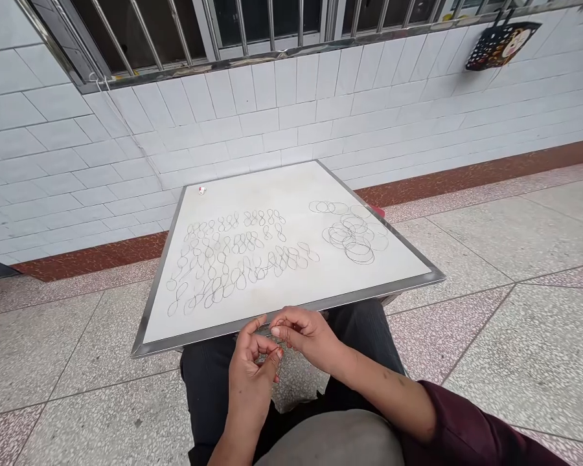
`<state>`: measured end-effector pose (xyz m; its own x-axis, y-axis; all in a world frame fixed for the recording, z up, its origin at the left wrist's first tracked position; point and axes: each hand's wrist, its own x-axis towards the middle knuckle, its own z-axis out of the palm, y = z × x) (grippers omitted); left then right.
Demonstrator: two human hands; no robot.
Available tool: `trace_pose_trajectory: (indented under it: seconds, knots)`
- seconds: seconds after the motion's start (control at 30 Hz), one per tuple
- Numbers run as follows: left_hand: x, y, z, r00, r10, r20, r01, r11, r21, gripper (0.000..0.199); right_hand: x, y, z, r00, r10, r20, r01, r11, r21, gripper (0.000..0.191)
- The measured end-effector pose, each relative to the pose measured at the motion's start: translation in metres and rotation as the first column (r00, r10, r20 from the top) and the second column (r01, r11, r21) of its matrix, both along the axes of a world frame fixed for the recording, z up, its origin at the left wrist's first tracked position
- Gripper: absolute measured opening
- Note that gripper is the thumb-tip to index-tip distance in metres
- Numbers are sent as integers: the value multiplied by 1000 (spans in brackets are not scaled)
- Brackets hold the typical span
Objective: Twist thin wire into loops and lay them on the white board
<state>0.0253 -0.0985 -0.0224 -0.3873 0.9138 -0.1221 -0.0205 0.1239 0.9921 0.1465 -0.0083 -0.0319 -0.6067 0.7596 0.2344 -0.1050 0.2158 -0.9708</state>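
Note:
My left hand (256,366) and my right hand (304,333) are close together above my lap, just off the table's near edge. Thumb and fingers of each hand are pinched together. Between them runs a thin dark wire loop (282,342), mostly hidden by the fingers. On the white table (291,188), many figure-eight wire loops (240,275) lie in rough rows on the left. To the right rests a loose, overlapping group of round wire loops (354,238).
The table has a grey metal rim (412,279). Near its far left corner lies a small red-and-white item (203,190). Behind stands a white tiled wall (252,133) with a barred window, and a patterned bag (502,46) hangs at the right.

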Motion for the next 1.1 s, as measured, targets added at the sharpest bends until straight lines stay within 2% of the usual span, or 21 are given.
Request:
trace_pose_trajectory:
  seconds: [0.17, 0.3, 0.47, 0.57, 0.7, 0.83, 0.9, 1.0, 1.1]
  knots:
    - [4, -2, 0, 986, 77, -145, -71, 996, 47, 44, -3, -1, -3, 997, -61, 40, 58, 997, 58, 19]
    - [2, 0, 2, 998, 61, 26, -61, 998, 12, 50, -4, 0, 1, 998, -24, 62, 23, 1000, 9, 22]
    - [-1, 3, 5, 985, 29, 172, -26, 999, -18, 55, -5, 4, 8, 1000, -9, 13, 8, 996, 86, 24]
    - [-3, 5, 6, 948, 76, 309, -68, 997, -36, 57, -5, 6, 6, 1000, 8, 24, -7, 1000, -19, 24]
    - [-7, 8, 10, 833, 206, 514, -216, 976, -40, 60, -4, 4, -7, 994, 102, 22, -97, 982, -163, 30]
    - [-9, 10, 13, 762, 262, 592, -294, 955, -45, 62, -10, -3, -20, 986, 162, -29, -164, 951, -260, 40]
    - [-9, 10, 12, 763, 265, 590, -298, 954, -44, 61, -13, -5, -21, 983, 178, -49, -185, 941, -283, 34]
    - [-9, 10, 9, 803, 238, 547, -278, 961, -11, 59, -13, -7, -18, 983, 174, -56, -183, 939, -291, 25]
    - [-8, 10, 7, 837, 243, 491, -295, 955, 30, 60, -11, -10, -13, 996, 92, 3, -89, 968, -234, 22]
